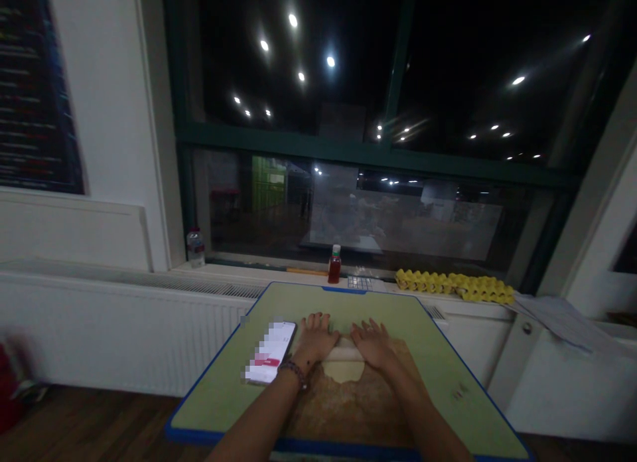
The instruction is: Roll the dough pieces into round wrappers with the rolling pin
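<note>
A pale rolling pin [347, 351] lies crosswise on a flattened sheet of dough [343, 371], which shows on its near side. My left hand [317, 336] rests over the pin's left end, fingers stretched forward and spread. Over the right end lies my right hand [372, 342], its fingers extended too. Both palms press on the pin rather than wrap round it, and they hide its ends. Beneath the dough is a brown wooden board [348, 412]. A beaded bracelet [294, 372] circles my left wrist.
A lit phone [271, 352] lies left of the board on the green, blue-edged table [213, 389]. Along the windowsill stand a clear bottle [196, 247], a bottle of red liquid [334, 266], a small wire rack [359, 282] and yellow egg trays [452, 285]. A radiator [114, 342] is at left.
</note>
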Tool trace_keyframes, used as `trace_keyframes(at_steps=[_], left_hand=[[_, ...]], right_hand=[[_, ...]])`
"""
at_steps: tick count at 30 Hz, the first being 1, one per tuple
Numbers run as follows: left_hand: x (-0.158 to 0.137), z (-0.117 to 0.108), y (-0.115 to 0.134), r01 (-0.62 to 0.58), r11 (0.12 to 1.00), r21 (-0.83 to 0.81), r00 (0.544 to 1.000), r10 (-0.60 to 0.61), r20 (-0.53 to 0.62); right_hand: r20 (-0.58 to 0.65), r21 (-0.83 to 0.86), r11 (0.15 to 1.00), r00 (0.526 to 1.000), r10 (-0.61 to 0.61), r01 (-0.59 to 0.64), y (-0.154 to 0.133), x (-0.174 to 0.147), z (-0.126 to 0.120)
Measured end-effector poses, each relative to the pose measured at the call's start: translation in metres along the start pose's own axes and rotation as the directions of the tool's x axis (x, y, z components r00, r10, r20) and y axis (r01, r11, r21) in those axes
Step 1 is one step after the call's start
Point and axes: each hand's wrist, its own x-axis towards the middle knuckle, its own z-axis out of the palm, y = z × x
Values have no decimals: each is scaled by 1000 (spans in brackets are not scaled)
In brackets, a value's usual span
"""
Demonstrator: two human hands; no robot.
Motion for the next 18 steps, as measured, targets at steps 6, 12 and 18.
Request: trace_keyframes(at_steps=[6,12,18], left_hand=[[-26,5,0,-138,990,25,983,140,-115],[-15,5,1,-65,998,-20,996,64,-55],[18,2,0,104,993,-49,994,-103,21]], right_hand=[[-2,82,994,998,-71,71,-4,-35,-2],[40,107,993,998,-48,44,-3,-28,1],[85,23,997,994,67,-69,4,12,3]])
